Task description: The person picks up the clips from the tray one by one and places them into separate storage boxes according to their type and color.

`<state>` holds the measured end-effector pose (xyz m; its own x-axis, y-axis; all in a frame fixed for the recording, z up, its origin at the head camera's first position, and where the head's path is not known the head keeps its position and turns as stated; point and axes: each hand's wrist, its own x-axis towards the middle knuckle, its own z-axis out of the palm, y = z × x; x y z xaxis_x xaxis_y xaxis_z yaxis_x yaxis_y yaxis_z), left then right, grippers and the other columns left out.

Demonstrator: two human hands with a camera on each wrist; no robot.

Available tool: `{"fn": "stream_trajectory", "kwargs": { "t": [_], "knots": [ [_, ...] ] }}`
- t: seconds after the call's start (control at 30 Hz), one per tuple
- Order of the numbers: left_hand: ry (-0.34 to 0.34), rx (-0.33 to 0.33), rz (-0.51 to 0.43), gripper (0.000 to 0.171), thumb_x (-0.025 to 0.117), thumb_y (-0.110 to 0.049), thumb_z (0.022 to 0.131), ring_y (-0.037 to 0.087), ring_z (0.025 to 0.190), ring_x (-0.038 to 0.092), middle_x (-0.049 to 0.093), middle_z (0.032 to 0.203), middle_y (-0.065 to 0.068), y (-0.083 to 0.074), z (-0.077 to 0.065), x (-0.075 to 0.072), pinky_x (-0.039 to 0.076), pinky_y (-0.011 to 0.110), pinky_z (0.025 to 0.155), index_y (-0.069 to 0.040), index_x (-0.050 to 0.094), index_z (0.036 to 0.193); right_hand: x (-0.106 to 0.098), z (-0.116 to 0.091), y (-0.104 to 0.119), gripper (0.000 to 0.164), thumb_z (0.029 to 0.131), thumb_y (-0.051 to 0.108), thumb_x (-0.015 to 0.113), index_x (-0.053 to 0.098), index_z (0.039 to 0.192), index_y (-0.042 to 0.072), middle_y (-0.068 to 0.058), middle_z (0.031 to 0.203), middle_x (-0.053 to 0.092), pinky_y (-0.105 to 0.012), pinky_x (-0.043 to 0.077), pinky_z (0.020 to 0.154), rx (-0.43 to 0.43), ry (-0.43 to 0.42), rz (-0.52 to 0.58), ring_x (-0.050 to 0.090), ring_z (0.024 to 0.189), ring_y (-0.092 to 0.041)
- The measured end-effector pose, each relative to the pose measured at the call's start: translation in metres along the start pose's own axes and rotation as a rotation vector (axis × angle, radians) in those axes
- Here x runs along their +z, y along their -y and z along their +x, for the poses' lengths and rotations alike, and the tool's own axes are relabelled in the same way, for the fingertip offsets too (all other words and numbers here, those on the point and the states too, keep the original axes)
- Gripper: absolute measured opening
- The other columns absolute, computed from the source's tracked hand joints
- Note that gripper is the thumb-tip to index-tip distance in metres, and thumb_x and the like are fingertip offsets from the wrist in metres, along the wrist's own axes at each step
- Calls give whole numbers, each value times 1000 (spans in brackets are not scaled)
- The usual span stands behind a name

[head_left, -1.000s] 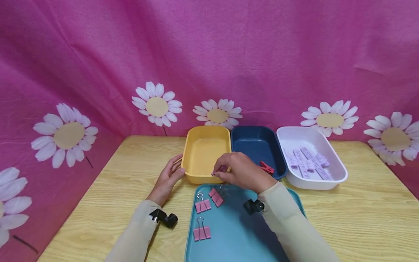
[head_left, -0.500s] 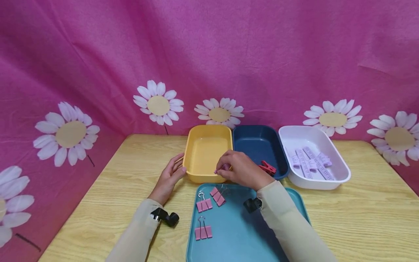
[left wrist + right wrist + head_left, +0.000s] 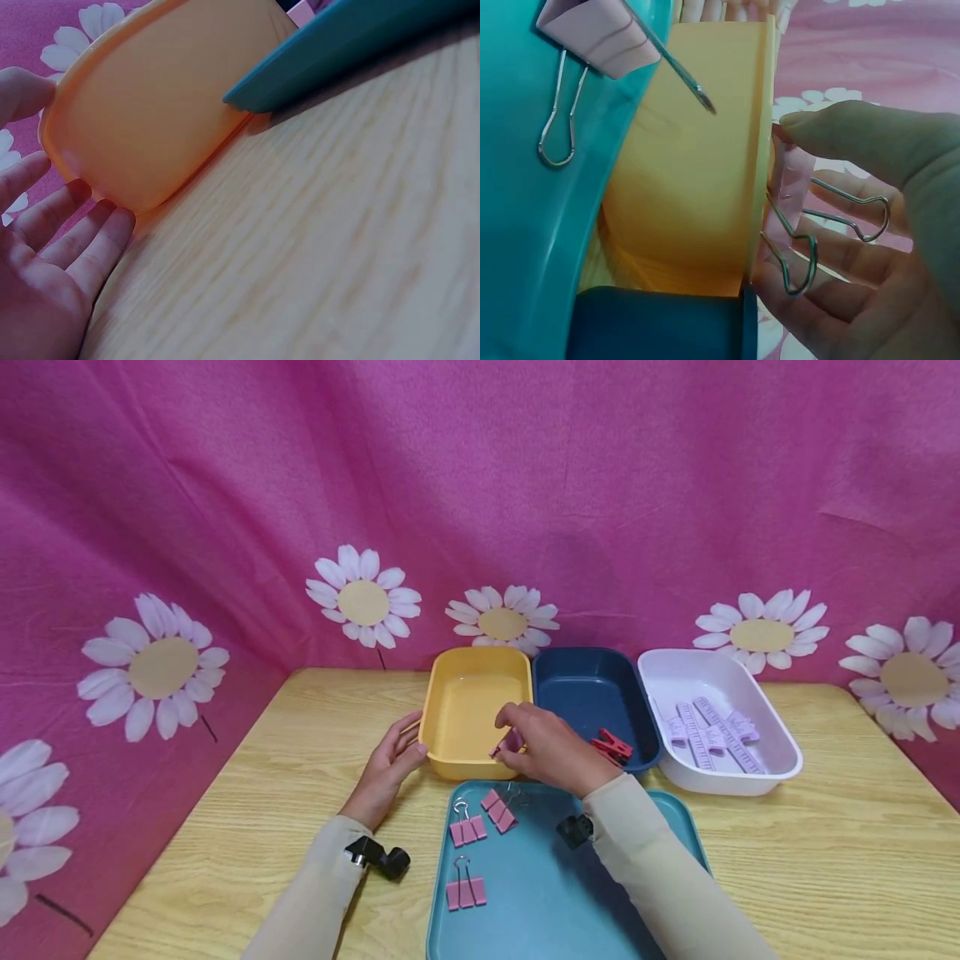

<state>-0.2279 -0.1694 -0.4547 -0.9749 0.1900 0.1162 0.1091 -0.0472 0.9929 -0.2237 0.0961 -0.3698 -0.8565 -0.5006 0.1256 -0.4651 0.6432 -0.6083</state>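
Hovering over the near end of the yellow bin point(image 3: 459, 769), a pink binder clip point(image 3: 789, 191) is slanted in the head view from lower left to upper right, while in the right wrist view its long axis is set roughly along the bin's rim, its wire handles point(image 3: 814, 259) turned toward the palm. It is pinched by the right grip point(image 3: 553, 750), thumb and fingers parted by the clip's body; by the left grip point(image 3: 386, 772), relaxed with fingers extended, the bin's near left corner is touched.
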Motion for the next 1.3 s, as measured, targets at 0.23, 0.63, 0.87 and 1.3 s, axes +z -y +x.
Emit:
{"fn": "stream_trajectory", "kwargs": {
  "t": [0.23, 0.63, 0.87, 1.3],
  "knots": [
    [-6, -5, 9, 58, 61, -24, 96, 20, 134, 41, 41, 148, 5, 1, 1, -1, 41, 30, 105, -20, 36, 147, 2, 1, 2, 38, 81, 13, 78, 60, 115, 12, 1, 105, 60, -22, 57, 68, 29, 7, 11, 59, 95, -17],
    [-3, 10, 5, 57, 60, -22, 97, 21, 134, 42, 42, 148, 8, 1, 0, -1, 42, 29, 104, -17, 35, 148, 3, 2, 3, 37, 85, 18, 75, 60, 119, 15, 4, 105, 60, -20, 56, 69, 21, 18, -21, 58, 94, -15],
    [2, 23, 8, 55, 59, -20, 97, 22, 134, 41, 42, 148, 8, 1, 1, -1, 42, 29, 104, -17, 35, 147, 2, 10, 2, 33, 87, 23, 73, 62, 115, 12, 2, 94, 59, -24, 54, 68, -13, 23, -102, 55, 85, -14],
    [-2, 15, 1, 56, 59, -21, 97, 20, 134, 41, 42, 148, 5, 3, 2, -1, 41, 31, 105, -19, 35, 147, 7, 27, 0, 27, 88, 23, 72, 64, 111, 13, 2, 87, 58, -24, 51, 64, -8, 54, -140, 53, 79, -15]
  ]
}}
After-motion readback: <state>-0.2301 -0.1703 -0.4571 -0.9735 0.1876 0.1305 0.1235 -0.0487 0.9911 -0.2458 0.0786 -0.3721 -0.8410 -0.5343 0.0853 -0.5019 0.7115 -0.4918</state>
